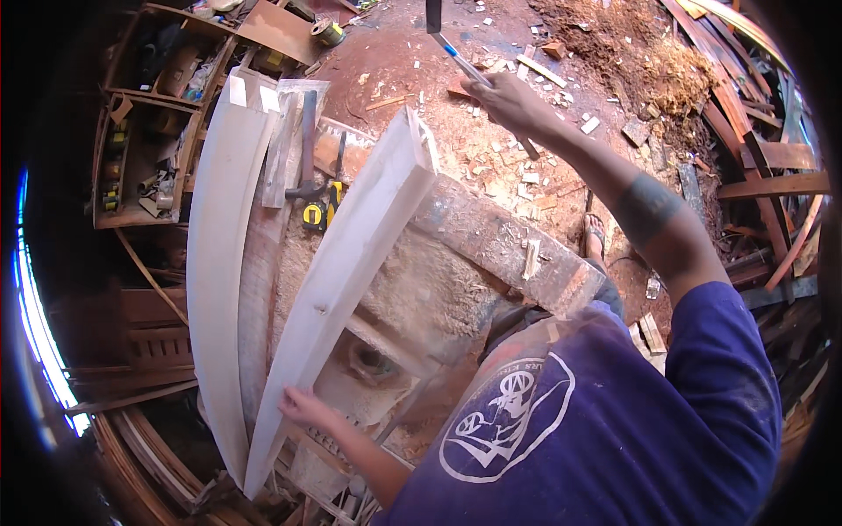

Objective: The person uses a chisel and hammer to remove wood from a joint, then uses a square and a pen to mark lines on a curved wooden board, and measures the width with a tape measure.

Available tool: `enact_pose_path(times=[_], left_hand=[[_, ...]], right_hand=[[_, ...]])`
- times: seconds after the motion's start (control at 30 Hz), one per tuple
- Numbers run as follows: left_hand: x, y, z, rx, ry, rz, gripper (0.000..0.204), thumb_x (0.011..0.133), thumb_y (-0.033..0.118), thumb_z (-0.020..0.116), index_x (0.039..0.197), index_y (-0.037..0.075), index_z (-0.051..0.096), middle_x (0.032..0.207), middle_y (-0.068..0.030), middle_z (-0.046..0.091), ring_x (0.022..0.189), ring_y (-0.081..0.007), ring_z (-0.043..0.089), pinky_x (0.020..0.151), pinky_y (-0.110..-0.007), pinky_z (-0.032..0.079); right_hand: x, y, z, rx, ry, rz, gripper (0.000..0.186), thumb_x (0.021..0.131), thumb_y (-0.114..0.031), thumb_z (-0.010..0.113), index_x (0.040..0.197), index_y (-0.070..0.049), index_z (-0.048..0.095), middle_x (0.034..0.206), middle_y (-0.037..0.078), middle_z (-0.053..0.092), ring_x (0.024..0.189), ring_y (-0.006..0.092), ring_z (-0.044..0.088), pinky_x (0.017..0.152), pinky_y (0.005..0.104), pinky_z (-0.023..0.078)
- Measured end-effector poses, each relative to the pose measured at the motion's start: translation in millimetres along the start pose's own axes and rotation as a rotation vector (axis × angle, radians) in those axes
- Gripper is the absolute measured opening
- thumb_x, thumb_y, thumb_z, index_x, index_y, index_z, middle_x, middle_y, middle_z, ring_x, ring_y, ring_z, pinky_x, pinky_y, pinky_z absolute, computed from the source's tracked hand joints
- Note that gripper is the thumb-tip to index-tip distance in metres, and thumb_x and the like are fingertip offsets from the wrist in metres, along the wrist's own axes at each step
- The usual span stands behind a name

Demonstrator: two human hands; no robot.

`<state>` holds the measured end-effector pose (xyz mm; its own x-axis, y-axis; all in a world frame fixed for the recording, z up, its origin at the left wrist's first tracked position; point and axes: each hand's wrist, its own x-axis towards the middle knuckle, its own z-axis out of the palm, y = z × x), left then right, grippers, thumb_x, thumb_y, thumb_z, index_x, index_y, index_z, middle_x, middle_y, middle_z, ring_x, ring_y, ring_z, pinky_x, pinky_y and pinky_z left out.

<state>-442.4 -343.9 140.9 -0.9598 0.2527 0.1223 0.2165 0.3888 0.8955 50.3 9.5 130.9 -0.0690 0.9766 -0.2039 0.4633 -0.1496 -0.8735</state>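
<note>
The right hand (504, 98), raised above the littered ground at the far side, is closed around the pale shaft of a slim hammer-like tool with a dark head and a blue band (465, 66). The shaft's other end pokes out below the fist.

The left hand (303, 407) touches the right edge of a long, pale, squared wooden beam (338, 272) near its lower end, fingers bent against the wood; whether it grips or merely steadies, I cannot tell. The beam slants from lower left to upper middle, across the dusty, rough wooden counter (500, 232).

To its left runs a broad, pale, curved wooden plank (219, 245), the two nearly meeting at their lower ends. Between their upper parts lie a dark-handled hammer (308, 140) and a yellow-and-black tape measure (314, 216), with a slim yellow-and-black tool (334, 200) just beside the tape.

A compartmented wooden shelf (145, 101) stands at upper left. Pale wood chips (530, 178) dot the reddish-brown ground (386, 66), and timber offcuts (776, 186) pile up at right.
</note>
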Motion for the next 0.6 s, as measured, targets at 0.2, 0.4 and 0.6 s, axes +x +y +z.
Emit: enact_pose_path(times=[0.2,0.4,0.6], left_hand=[[-113,119,84,0.004,-0.643,0.535,0.017,0.102,0.015,0.06,0.103,-0.002,0.062,0.093,-0.0067,0.063,0.083,-0.0159,0.06,0.084,-0.031,0.051],[-197,205,141,-0.25,-1.161,0.761,0.042,0.084,0.001,0.06,0.126,-0.001,0.06,0.131,-0.02,0.058,0.13,-0.0293,0.049,0.103,-0.042,0.045],[-176,249,134,0.309,-1.828,1.296,0.071,0.06,-0.006,0.05,0.128,0.005,0.063,0.144,-0.0194,0.054,0.145,-0.0413,0.038,0.118,-0.053,0.033]], right_hand=[[-113,11,-3,0.255,-0.238,0.088,0.04,0.104,-0.036,0.054,0.105,0.0,0.072,0.064,0.0,0.054,0.053,0.0109,0.048,0.048,0.0322,0.038],[-192,13,0,0.278,-0.78,-0.195,0.031,0.103,-0.035,0.058,0.106,-0.009,0.075,0.057,-0.004,0.053,0.05,0.0076,0.046,0.048,0.0311,0.035],[-193,23,-21,0.569,-1.331,-0.092,0.042,0.103,-0.038,0.056,0.093,-0.001,0.073,0.057,0.003,0.057,0.052,0.0097,0.055,0.049,0.0277,0.042]])
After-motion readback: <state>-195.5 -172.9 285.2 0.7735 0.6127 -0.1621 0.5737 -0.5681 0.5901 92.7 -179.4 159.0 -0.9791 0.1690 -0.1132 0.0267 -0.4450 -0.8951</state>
